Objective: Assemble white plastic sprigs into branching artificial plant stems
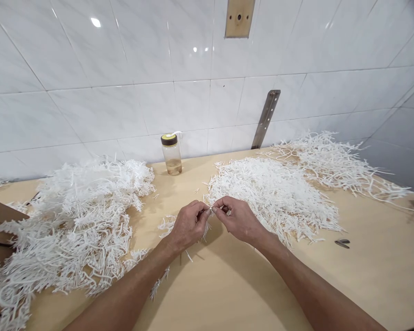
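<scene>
My left hand (189,224) and my right hand (238,219) meet over the middle of a light wooden table (227,285). Both pinch the same small white plastic piece (214,208) between thumb and fingers. A few loose white pieces (167,224) lie under and beside my left hand. Just behind my right hand spreads a flat heap of short white plastic pieces (272,193). A big fluffy pile of white branched plastic strands (76,225) covers the table's left side.
A third spread of white strands (331,161) lies at the back right. A clear jar with a brown and yellow lid (171,154) stands against the white tiled wall. Small metal pliers (342,243) lie at the right. A cardboard box edge (0,225) shows far left.
</scene>
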A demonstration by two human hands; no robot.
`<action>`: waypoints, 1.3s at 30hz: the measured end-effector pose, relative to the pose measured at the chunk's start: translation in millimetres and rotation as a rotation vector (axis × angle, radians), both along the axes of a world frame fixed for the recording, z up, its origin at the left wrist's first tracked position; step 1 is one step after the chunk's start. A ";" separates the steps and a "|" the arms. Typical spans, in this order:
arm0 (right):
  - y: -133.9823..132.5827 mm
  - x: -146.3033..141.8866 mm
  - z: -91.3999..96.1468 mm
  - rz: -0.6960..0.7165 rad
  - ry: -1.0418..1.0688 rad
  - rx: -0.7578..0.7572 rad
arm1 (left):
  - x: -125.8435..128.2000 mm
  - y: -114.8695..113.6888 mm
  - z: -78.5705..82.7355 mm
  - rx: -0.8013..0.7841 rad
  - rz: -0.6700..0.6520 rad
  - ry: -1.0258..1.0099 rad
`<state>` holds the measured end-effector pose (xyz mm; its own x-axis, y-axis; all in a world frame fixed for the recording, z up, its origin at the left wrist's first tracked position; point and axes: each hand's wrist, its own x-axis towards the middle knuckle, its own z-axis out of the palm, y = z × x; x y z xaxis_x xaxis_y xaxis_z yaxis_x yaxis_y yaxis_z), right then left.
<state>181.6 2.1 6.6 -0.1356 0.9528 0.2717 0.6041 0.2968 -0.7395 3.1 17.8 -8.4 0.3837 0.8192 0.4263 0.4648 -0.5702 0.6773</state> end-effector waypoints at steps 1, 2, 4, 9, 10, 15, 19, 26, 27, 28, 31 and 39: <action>-0.2 -0.9 -0.3 -0.010 -0.020 0.002 | 0.1 0.0 0.0 0.000 0.001 0.008; -0.5 -1.9 -0.9 -0.016 -0.043 0.013 | 0.3 -0.1 0.2 0.001 0.005 0.019; -1.2 -4.0 -3.1 -0.021 -0.099 0.068 | 0.9 -0.7 1.1 0.001 0.008 0.047; -1.1 -6.1 -7.8 -0.040 -0.178 0.185 | 1.8 -3.3 3.7 -0.021 0.012 0.080; -0.8 -5.6 -7.6 -0.027 -0.154 0.165 | 1.7 -3.4 3.7 -0.027 0.020 0.073; 0.7 -0.7 -4.9 0.021 0.020 -0.048 | 0.7 -1.2 1.4 -0.022 0.028 0.024; 0.4 0.8 -3.4 0.024 0.083 -0.111 | -0.1 0.3 -0.6 -0.007 0.021 0.021; -1.3 1.9 0.1 0.065 0.118 -0.115 | -0.3 -0.1 -1.3 -0.007 -0.004 0.021; -1.4 2.0 0.2 0.071 0.128 -0.117 | -0.3 -0.2 -1.2 -0.006 -0.009 0.020; -1.4 2.2 0.4 0.076 0.140 -0.118 | -0.2 -0.2 -1.1 -0.006 -0.012 0.020; -1.5 2.2 1.8 0.090 0.152 -0.111 | -0.1 -0.4 -0.6 -0.003 -0.014 0.024; -1.7 2.2 1.7 0.063 -0.023 -0.028 | 1.0 -2.7 2.6 -0.032 -0.012 0.043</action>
